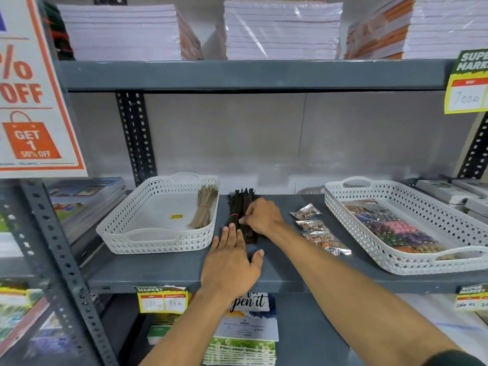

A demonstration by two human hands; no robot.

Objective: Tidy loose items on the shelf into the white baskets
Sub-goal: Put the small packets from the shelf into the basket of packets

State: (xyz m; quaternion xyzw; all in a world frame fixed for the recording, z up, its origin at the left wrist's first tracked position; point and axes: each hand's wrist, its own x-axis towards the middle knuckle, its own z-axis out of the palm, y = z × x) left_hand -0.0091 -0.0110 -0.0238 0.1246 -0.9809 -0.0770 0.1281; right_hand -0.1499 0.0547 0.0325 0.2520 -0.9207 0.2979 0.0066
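Observation:
A dark brown bundle of zippers point(237, 207), tied with a red band, lies on the grey shelf point(163, 270) between two white baskets. My right hand point(261, 216) rests on the bundle's right side, fingers curled around it. My left hand point(232, 262) lies flat with fingers spread, fingertips touching the bundle's near end. The left white basket point(158, 241) holds a tan zipper bundle point(204, 207) along its right wall. Three clear packets of small metallic bits point(314, 225) lie loose to the right. The right white basket point(412, 257) holds several colourful packets.
A shelf above carries wrapped stacks of notebooks point(282, 30). Books lie at the far left point(84, 199) and boxes at the far right point(454, 191). A discount poster point(31, 96) hangs at the left upright. Price tags point(162, 299) hang on the shelf's front edge.

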